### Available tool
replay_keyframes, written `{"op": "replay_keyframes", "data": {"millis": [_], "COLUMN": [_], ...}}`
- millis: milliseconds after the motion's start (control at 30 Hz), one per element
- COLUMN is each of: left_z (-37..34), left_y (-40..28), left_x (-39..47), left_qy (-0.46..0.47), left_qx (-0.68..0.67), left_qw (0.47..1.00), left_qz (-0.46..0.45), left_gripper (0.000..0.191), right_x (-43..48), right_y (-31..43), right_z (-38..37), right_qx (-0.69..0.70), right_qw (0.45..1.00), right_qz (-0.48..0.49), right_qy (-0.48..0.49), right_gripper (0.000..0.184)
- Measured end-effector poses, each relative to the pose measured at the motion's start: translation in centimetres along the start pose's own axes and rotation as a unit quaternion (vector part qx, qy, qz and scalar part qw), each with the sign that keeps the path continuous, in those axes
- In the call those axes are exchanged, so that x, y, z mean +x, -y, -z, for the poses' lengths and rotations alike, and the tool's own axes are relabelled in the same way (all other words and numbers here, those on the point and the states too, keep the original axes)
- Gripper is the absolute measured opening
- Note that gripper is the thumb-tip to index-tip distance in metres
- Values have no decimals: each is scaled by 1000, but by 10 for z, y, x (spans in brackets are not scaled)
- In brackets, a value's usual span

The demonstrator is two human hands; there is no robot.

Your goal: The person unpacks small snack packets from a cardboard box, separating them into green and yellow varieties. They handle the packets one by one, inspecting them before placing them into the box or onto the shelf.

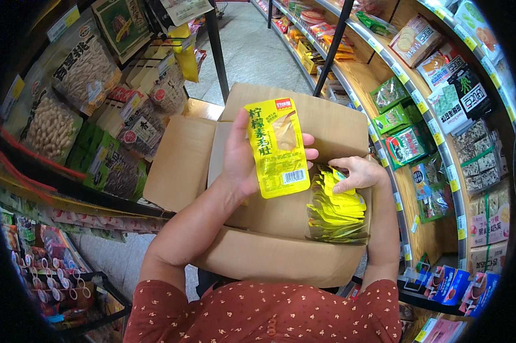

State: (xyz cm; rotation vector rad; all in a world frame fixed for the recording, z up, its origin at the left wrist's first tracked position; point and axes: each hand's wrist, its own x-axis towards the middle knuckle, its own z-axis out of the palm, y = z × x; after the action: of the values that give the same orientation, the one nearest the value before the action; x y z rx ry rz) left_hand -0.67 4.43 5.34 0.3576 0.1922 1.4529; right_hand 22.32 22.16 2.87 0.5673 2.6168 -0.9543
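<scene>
My left hand (241, 156) holds a flat yellow snack packet (279, 148) above the box, its printed face with a barcode turned up. The thumb lies along the packet's left edge and fingertips show past its right edge. Below it stands an open cardboard box (279, 257) with its flaps spread. A row of yellow snack packets (337, 212) stands packed at the box's right side. My right hand (359, 173) reaches in over the box's right edge, its thumb and fingers on the top of the packets at the back of that row.
Shelves with bagged peanuts (54, 128) and other bags rise at the left. Curved wooden shelves (438, 240) with packaged snacks run along the right. A dark metal post (333, 47) stands behind the box, and a rack of small goods (52, 278) is at the lower left.
</scene>
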Motion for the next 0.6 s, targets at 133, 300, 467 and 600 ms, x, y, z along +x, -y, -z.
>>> {"op": "replay_keyframes", "data": {"millis": [133, 300, 467, 600], "left_z": [3, 3, 6, 5], "left_y": [5, 11, 12, 7], "left_x": [7, 7, 5, 3], "left_qy": [4, -11, -31, -58], "left_qx": [-7, -7, 13, 26], "left_qw": [1000, 1000, 999, 997], "left_qz": [18, 28, 37, 34], "left_gripper": [80, 80, 80, 80], "right_x": [-8, 19, 61, 69], "right_y": [27, 27, -3, -7], "right_z": [35, 61, 20, 7], "right_qx": [-8, 79, 572, 653], "right_qw": [999, 952, 721, 667], "right_qz": [-26, 71, 157, 171], "right_qy": [-17, -288, -357, -313], "right_gripper": [40, 22, 17, 16]}}
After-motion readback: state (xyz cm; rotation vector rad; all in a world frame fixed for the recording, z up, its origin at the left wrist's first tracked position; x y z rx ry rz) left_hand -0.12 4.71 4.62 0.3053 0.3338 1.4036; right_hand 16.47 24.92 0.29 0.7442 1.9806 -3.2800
